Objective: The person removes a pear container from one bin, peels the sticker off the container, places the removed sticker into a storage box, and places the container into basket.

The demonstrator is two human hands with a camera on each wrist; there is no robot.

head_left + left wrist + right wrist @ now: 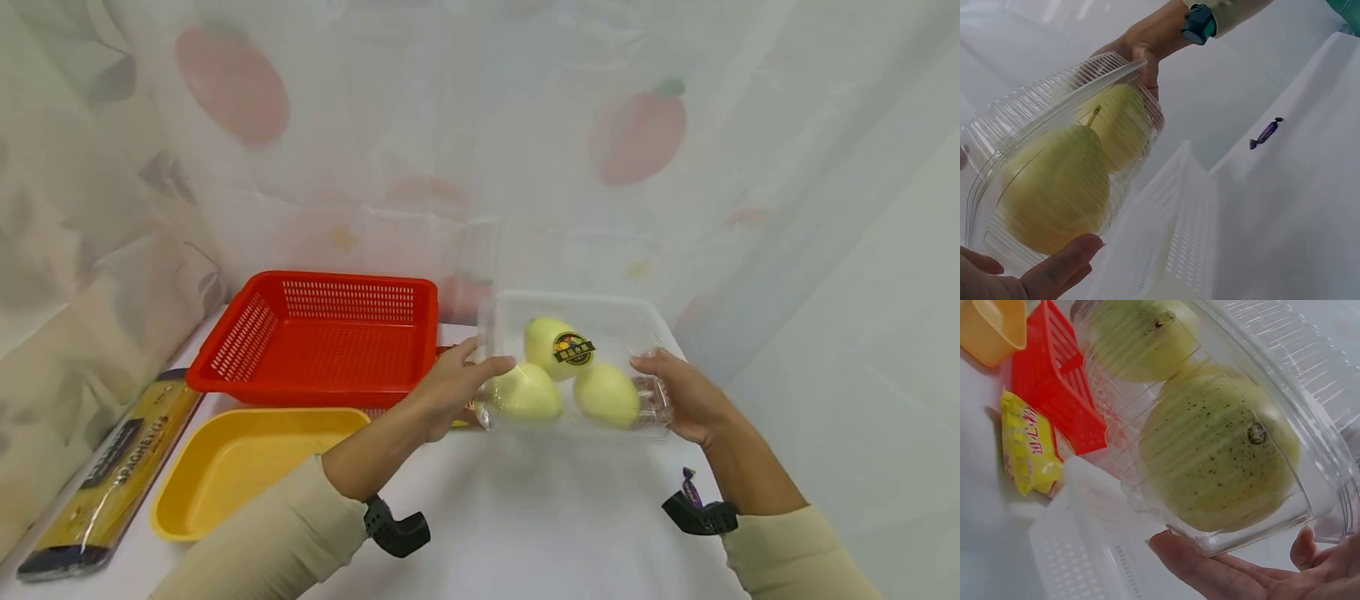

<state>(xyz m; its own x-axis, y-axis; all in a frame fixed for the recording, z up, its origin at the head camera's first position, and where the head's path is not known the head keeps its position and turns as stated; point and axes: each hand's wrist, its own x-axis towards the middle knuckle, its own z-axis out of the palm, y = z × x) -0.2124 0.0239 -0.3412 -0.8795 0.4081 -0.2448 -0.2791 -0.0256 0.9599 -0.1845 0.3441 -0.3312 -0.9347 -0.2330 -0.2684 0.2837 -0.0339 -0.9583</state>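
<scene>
Gripping opposite ends of the clear box (654, 403), your left hand (448, 393) and right hand (688, 398) hold it above the white basket (1063, 557). Its slick plastic could slip if one hand loosens first; the pale-green fruits (527, 395) inside would probably roll and tip it. Squeezing hard might pop the lid (1040, 97), and lowering it crooked could snag the basket.

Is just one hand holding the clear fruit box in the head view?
No, the left hand and the right hand grip the clear box at opposite ends.
</scene>
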